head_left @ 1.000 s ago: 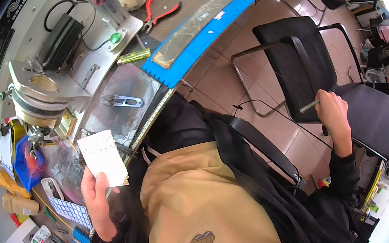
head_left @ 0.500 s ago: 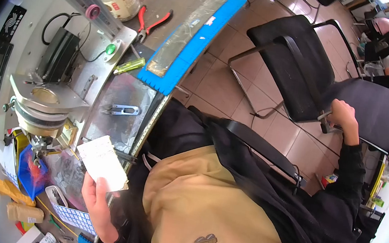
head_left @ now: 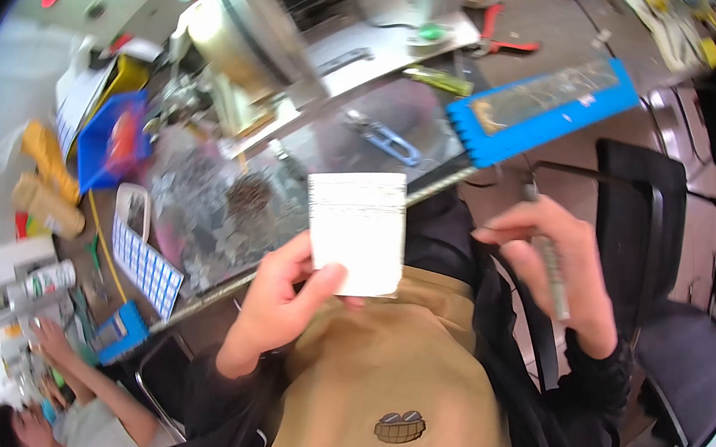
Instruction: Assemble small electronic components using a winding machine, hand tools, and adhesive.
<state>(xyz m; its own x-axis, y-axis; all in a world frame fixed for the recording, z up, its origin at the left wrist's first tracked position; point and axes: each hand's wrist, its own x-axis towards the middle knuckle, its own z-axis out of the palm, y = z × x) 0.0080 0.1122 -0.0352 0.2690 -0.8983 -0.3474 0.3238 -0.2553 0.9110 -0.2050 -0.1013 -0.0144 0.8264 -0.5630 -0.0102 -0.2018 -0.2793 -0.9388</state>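
Observation:
My left hand pinches a flat white rectangular card by its lower edge, thumb on top. The card has faint lines across its upper part and hovers over my lap, just off the bench edge. To its right, my raised right hand is closed round a slim grey metal rod-like tool, slightly blurred, and stays apart from the card. Thread snips with a blue handle lie on the bench beyond the card. Near them, a blue mat bears a long translucent strip.
Beyond the snips stands a machine with a metal cylinder. Red-handled pliers lie at the back. A blue bin and a blue-and-white checked sheet are at left. A black chair stands right; another person sits lower left.
My view has swung left. My right hand has come in from beside the chair toward the card, with the rod-like tool in it. The card in my left hand is now more upright.

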